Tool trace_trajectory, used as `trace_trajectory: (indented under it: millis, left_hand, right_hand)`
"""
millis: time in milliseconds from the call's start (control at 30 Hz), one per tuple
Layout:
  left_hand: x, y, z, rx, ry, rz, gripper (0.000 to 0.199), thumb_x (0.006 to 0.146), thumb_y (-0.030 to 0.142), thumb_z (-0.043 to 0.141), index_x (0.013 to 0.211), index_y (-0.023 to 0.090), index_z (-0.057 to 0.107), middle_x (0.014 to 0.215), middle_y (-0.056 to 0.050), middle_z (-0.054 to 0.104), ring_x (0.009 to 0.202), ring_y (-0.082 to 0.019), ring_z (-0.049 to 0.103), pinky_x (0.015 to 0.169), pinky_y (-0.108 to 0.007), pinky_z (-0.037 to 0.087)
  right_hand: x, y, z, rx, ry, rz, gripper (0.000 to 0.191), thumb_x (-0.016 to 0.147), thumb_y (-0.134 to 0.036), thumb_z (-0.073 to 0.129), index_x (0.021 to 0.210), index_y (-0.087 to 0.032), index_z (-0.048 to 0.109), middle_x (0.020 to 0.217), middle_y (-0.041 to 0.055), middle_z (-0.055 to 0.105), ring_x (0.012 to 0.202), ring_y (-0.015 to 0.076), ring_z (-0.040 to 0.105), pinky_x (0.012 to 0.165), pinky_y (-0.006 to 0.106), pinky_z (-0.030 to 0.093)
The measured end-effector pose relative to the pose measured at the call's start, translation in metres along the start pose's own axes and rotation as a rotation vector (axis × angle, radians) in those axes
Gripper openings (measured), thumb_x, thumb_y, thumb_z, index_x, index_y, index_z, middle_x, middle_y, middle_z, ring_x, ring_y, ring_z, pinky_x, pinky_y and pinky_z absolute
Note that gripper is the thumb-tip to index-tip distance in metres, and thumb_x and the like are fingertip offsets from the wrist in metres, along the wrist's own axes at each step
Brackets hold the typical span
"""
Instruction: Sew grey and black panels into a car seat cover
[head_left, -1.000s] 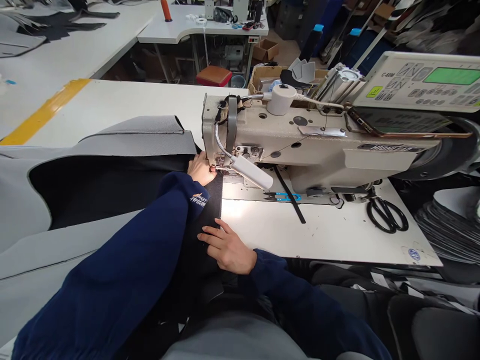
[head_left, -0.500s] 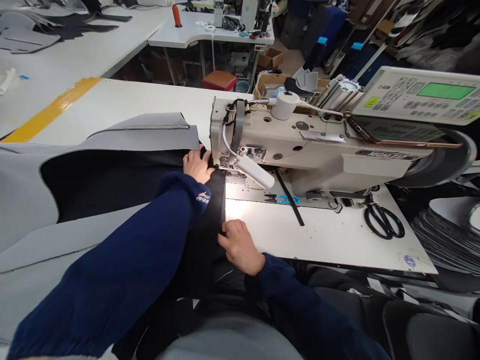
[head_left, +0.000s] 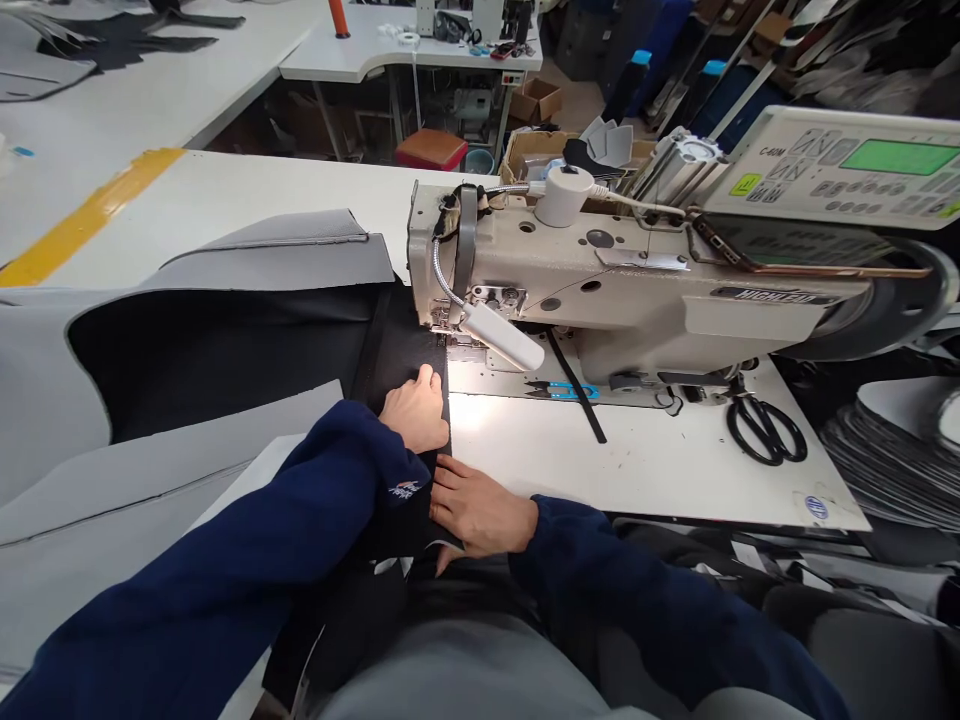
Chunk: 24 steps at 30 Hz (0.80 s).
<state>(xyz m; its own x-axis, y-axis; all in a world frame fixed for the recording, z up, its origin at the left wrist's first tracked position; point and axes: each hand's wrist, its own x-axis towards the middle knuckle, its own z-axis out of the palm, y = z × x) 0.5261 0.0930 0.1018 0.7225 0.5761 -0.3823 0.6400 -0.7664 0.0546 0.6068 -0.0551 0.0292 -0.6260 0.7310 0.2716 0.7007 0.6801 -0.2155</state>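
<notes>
The left grip rests on the black fabric with its fingers curled in; whether they pinch a fold cannot be told. The right grip, just nearer the body, lays its fingers on the fabric's right edge, thumb spread apart from them. This placement probably keeps the material flat and its edge in line with the needle area. The fabric extends beyond the left grip to the head of the sewing machine; the lamp hangs there, presumably to light the edge. Grey panels border the fabric left of the grips. Right of them, on the counter, a black strip crosses blue snips. Compared with the earlier frame, the left grip sits farther from the machine head, and the right grip's fingers are straighter.
</notes>
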Motion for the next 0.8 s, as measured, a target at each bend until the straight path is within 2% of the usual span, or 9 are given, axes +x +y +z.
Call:
trace_trajectory:
  millis: [100, 200, 333, 567, 667, 733, 800]
  left_hand:
    - [-0.016, 0.004, 0.003, -0.013, -0.094, -0.006, 0.06, 0.075, 0.019, 0.048, 0.134, 0.01, 0.045, 0.124, -0.019, 0.049, 0.094, -0.031, 0.066, 0.078, -0.043, 0.053]
    - [-0.033, 0.008, 0.014, 0.003, -0.111, -0.02, 0.067, 0.082, 0.023, 0.043, 0.145, 0.005, 0.034, 0.123, -0.021, 0.053, 0.099, -0.033, 0.065, 0.08, -0.043, 0.053]
    - [-0.035, 0.01, 0.024, 0.024, -0.096, -0.057, 0.062, 0.086, 0.017, 0.036, 0.146, 0.002, 0.034, 0.12, -0.02, 0.06, 0.098, -0.031, 0.066, 0.078, -0.04, 0.053]
    - [-0.019, 0.004, 0.023, -0.082, -0.044, -0.067, 0.059, 0.084, 0.018, 0.037, 0.142, 0.008, 0.044, 0.118, -0.016, 0.064, 0.1, -0.03, 0.066, 0.083, -0.04, 0.052]
    - [-0.017, 0.004, 0.021, -0.084, -0.053, -0.061, 0.067, 0.08, 0.02, 0.042, 0.146, 0.008, 0.038, 0.124, -0.018, 0.06, 0.106, -0.032, 0.064, 0.085, -0.041, 0.052]
    - [-0.017, 0.005, 0.018, -0.07, -0.079, -0.041, 0.074, 0.076, 0.022, 0.046, 0.148, 0.008, 0.033, 0.129, -0.019, 0.057, 0.109, -0.033, 0.062, 0.087, -0.04, 0.051]
    - [-0.016, 0.005, 0.015, -0.069, -0.111, -0.022, 0.077, 0.074, 0.02, 0.046, 0.149, 0.007, 0.032, 0.128, -0.019, 0.057, 0.109, -0.032, 0.062, 0.088, -0.039, 0.051]
  right_hand:
    - [0.002, 0.001, 0.007, -0.059, -0.011, -0.062, 0.018, 0.096, -0.027, 0.051, 0.096, -0.015, 0.064, 0.089, 0.0062, 0.064, 0.096, 0.0229, 0.055, 0.106, 0.041, 0.033]
    - [0.008, -0.003, 0.015, -0.126, 0.008, -0.065, 0.021, 0.096, -0.015, 0.046, 0.087, -0.016, 0.065, 0.078, 0.0049, 0.063, 0.093, 0.0222, 0.057, 0.106, 0.042, 0.033]
    - [0.012, -0.012, 0.022, -0.141, 0.017, -0.015, 0.02, 0.095, -0.018, 0.051, 0.084, -0.015, 0.067, 0.077, 0.0062, 0.064, 0.092, 0.0244, 0.059, 0.102, 0.043, 0.039]
    - [0.017, -0.012, 0.021, -0.103, -0.009, 0.026, 0.02, 0.094, -0.015, 0.05, 0.084, -0.014, 0.067, 0.083, 0.0088, 0.067, 0.093, 0.0247, 0.061, 0.098, 0.045, 0.042]
    - [0.018, -0.003, 0.015, -0.019, -0.125, 0.048, 0.02, 0.091, -0.018, 0.055, 0.075, -0.017, 0.067, 0.078, 0.0067, 0.069, 0.08, 0.0222, 0.062, 0.091, 0.043, 0.046]
    - [0.019, 0.004, 0.009, 0.045, -0.177, 0.001, 0.024, 0.09, -0.026, 0.057, 0.069, -0.019, 0.067, 0.07, 0.0046, 0.069, 0.068, 0.0191, 0.06, 0.081, 0.037, 0.049]
    - [0.021, 0.01, 0.003, 0.083, -0.19, -0.053, 0.026, 0.088, -0.032, 0.058, 0.067, -0.019, 0.067, 0.067, 0.0048, 0.069, 0.064, 0.0177, 0.059, 0.075, 0.034, 0.049]
